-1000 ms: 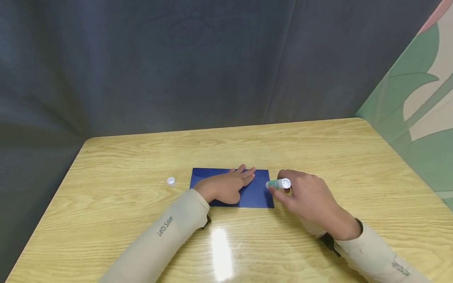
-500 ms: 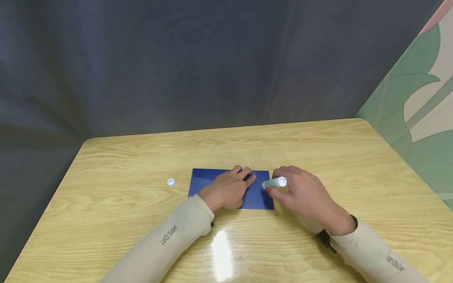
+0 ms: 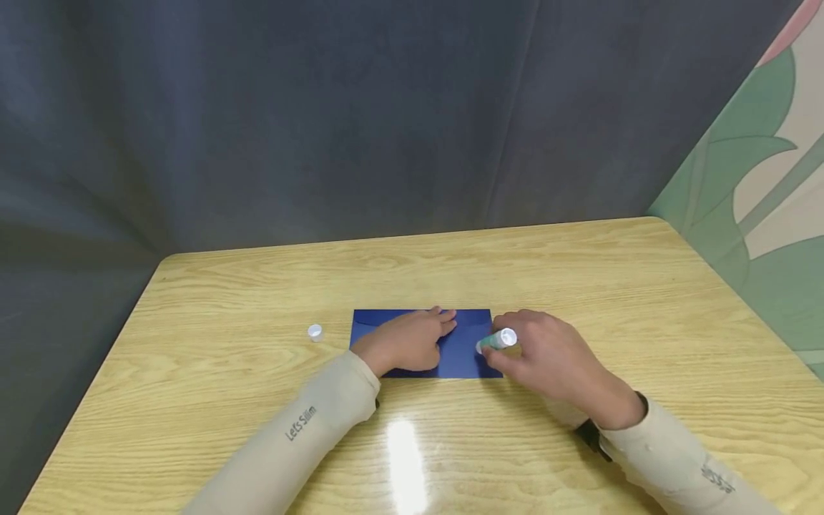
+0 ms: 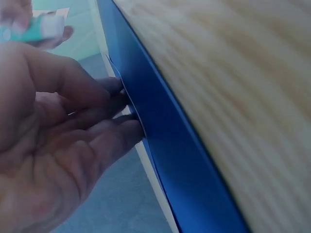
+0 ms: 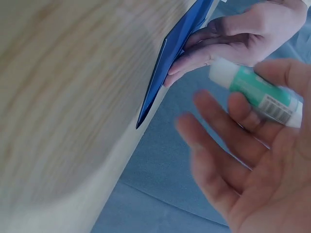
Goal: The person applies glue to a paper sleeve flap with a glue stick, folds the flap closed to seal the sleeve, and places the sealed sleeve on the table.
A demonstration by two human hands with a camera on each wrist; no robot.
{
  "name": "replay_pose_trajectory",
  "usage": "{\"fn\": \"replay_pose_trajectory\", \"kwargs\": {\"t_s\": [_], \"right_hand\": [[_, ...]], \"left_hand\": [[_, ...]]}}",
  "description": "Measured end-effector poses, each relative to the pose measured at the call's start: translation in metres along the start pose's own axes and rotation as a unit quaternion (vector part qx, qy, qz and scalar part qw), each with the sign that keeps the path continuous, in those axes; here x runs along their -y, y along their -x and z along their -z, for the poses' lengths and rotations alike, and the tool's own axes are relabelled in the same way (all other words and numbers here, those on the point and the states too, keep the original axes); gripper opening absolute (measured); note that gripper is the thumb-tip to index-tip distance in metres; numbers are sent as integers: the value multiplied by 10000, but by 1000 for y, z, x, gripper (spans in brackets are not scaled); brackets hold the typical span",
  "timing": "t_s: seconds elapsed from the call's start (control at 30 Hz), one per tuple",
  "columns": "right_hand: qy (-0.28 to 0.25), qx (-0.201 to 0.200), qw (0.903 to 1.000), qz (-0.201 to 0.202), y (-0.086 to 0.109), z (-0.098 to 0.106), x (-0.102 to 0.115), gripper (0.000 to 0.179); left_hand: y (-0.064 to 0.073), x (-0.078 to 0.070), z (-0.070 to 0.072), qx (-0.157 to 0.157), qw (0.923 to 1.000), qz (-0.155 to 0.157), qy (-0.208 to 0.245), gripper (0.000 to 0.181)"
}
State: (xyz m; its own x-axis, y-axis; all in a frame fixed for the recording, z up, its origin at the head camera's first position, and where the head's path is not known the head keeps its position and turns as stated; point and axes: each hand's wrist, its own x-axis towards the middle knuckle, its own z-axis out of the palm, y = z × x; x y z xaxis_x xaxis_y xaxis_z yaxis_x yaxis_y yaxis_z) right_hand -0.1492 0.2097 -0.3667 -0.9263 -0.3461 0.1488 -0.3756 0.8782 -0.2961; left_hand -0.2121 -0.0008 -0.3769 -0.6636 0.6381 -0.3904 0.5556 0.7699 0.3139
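A dark blue envelope (image 3: 465,352) lies flat on the wooden table, its flap line along the far side. My left hand (image 3: 407,342) rests across its middle. The left wrist view shows those fingertips touching the envelope (image 4: 150,111), with the fingers slightly bent. Above the envelope's right part, my right hand (image 3: 555,357) holds a green and white glue stick (image 3: 498,339) at a tilt. In the right wrist view, thumb and index finger pinch the glue stick (image 5: 265,92), while the other fingers are loosely extended. Whether its lower end touches the paper cannot be told.
A small white cap (image 3: 315,332) sits on the table (image 3: 232,357) left of the envelope. Behind the table hangs a dark curtain (image 3: 347,121). On the right is a wall with a green leaf pattern (image 3: 766,157).
My left fingers, spread wide a second ago, bent and are now closer together on the envelope. My right hand has moved slightly left with the glue stick, over the envelope's right part.
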Motion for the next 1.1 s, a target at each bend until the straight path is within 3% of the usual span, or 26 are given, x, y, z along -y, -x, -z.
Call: {"fn": "replay_pose_trajectory", "kwargs": {"t_s": [0.17,0.3,0.5,0.7,0.83,1.0,1.1], "right_hand": [[-382,937,9947,-193,-2,1,0,26],[-438,1326,9900,-179,-2,1,-2,28],[-470,1500,9873,-207,-1,2,-1,26],[-422,1514,9870,-330,-3,-1,1,15],[-243,1426,9889,-331,-6,-1,3,29],[-152,1428,9888,-403,-9,-2,4,32],[-235,1488,9873,-503,-9,-1,3,31]], "left_hand": [[3,7,-1,55,9996,-216,-180,54],[5,6,-1,65,9990,-231,-382,56],[3,6,1,134,9970,-347,-682,56],[5,13,0,213,9985,-249,-441,59],[6,10,-1,-165,9946,-173,-1009,58],[6,4,-8,-885,9745,-54,-2060,46],[8,3,-11,-1403,9693,-44,-2018,31]]}}
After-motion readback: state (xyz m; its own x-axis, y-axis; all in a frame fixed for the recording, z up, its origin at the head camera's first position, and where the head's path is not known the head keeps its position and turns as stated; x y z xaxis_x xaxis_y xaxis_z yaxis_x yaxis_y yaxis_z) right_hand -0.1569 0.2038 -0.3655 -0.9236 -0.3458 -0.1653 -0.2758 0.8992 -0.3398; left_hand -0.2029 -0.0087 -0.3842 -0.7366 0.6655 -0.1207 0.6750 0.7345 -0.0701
